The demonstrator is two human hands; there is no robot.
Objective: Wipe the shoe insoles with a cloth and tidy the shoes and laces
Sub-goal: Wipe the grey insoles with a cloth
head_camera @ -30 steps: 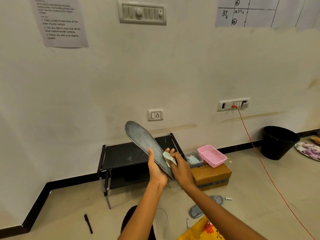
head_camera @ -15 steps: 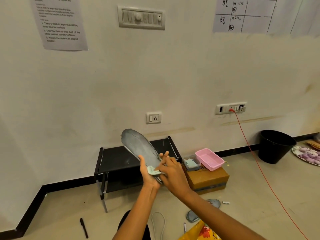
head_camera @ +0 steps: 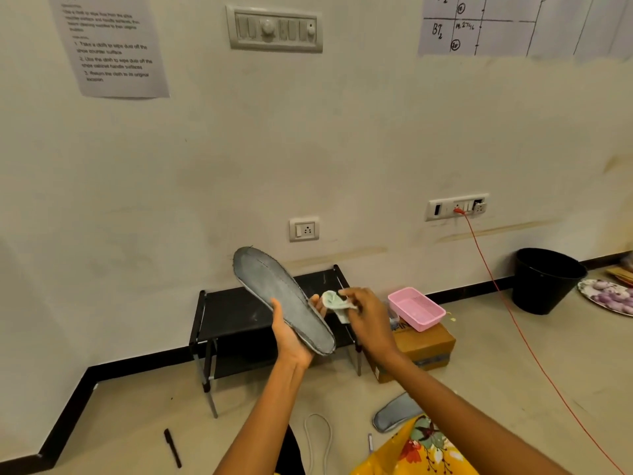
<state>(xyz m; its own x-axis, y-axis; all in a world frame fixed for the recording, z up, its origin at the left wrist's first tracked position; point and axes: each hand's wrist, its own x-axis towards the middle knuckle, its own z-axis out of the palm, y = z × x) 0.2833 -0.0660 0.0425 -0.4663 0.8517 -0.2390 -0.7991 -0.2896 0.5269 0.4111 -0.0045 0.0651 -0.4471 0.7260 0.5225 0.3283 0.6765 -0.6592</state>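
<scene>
Your right hand [head_camera: 368, 317] has lifted the cloth [head_camera: 337, 305] off the insole [head_camera: 281, 296]; it pinches the cloth, while your left hand [head_camera: 291, 341] grips the insole.

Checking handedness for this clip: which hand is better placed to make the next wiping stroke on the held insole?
Right. The right hand already pinches the cloth beside the insole, while the left hand grips the insole from below.

Black rack [head_camera: 236, 313] against cream wall [head_camera: 342, 138]
</scene>
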